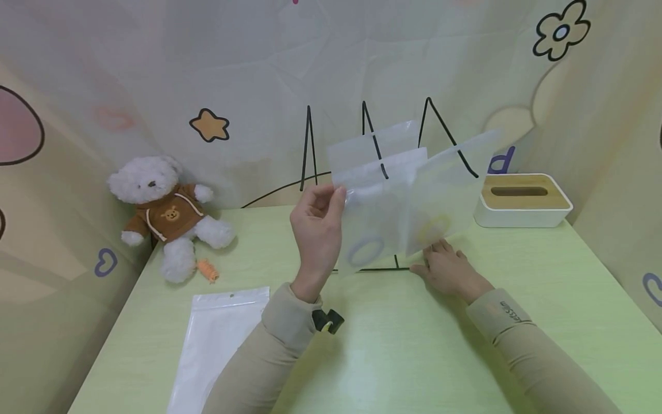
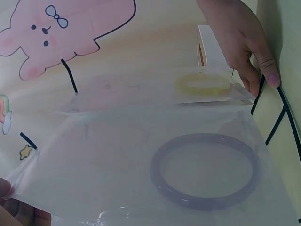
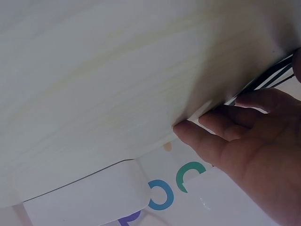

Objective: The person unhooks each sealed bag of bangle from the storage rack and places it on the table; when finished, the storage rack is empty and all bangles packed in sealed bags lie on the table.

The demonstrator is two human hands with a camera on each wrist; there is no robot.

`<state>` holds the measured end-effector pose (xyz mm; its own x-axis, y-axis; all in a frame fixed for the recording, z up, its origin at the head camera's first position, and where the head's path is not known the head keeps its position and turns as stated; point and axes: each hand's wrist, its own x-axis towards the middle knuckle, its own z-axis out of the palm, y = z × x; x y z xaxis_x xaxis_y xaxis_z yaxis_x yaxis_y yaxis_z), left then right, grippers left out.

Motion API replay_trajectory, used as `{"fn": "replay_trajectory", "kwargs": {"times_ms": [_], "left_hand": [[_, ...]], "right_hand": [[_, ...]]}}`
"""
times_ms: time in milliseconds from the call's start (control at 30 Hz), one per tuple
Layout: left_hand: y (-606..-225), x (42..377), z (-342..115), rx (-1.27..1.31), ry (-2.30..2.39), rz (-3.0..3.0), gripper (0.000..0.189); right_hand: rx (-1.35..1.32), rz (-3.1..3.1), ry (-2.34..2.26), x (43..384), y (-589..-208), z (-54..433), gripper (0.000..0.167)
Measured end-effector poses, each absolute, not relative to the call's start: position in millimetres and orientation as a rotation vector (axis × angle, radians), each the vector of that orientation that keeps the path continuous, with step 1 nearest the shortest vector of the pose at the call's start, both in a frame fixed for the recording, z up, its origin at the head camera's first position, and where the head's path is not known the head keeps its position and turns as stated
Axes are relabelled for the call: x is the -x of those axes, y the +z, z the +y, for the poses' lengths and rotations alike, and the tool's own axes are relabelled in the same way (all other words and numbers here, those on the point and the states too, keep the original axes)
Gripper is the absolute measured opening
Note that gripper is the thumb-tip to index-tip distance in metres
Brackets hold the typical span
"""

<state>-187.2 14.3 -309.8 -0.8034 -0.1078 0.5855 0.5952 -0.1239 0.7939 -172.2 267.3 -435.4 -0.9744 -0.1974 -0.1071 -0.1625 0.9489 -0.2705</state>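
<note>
The backdrop [image 1: 248, 69] bears a purple "d" [image 1: 509, 160]; right-cuff lettering [image 1: 511, 311] is unclear.

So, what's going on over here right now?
A person's left hand pinches the edge of a translucent plastic bag with a purple ring in it, while the right hand holds the base of a black wire rack. That bag and a second bag, with a yellow ring inside, seem to hang on the rack's prongs. A white zip bag lies on the table.
</note>
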Motion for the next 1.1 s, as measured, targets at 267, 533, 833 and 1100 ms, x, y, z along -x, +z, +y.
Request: {"fn": "replay_trajectory", "kwargs": {"times_ms": [267, 533, 833, 1100], "left_hand": [[-310.8, 182.9, 14.4, 0.54, -1.99, -1.665, 0.014], [-309.0, 178.6, 14.0, 0.563, -1.987, -1.663, 0.015], [-307.7, 174.9, 13.0, 0.541, -2.011, -1.67, 0.015], [-306.4, 170.9, 12.8, 0.54, -2.036, -1.653, 0.014]], "right_hand": [[0.279, 2.974, -0.367, 171.8, -433.9, 266.6, 0.065], [0.276, 2.97, -0.397, 171.0, -433.5, 266.2, 0.062], [0.278, 2.975, -0.428, 171.4, -433.3, 266.8, 0.056], [0.263, 2.961, -0.443, 171.4, -434.3, 267.0, 0.06]]}}
